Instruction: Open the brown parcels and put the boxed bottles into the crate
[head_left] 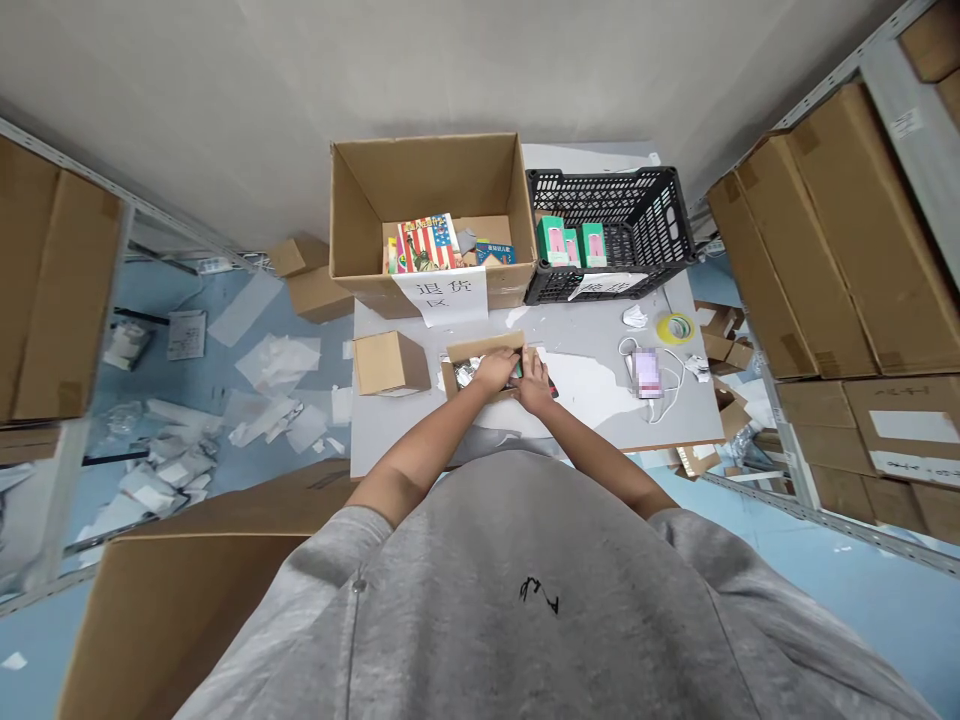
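Note:
A small open cardboard box [480, 352] lies on the grey table [592, 420] right in front of me, with crumpled white packing inside. My left hand [496, 370] reaches into it, fingers curled round a small dark green item [517, 370]. My right hand [535, 380] presses against the same item from the right, at the box's right edge, fingers bent. How much of the item is inside the box is hidden by my hands.
A closed small carton [388, 362] sits left of the open box. Behind stand a large open carton [431, 215] with books and a black crate [611, 235] with green boxes. A phone [646, 372] with white cable and a tape roll [675, 327] lie right. Shelves of cartons flank both sides.

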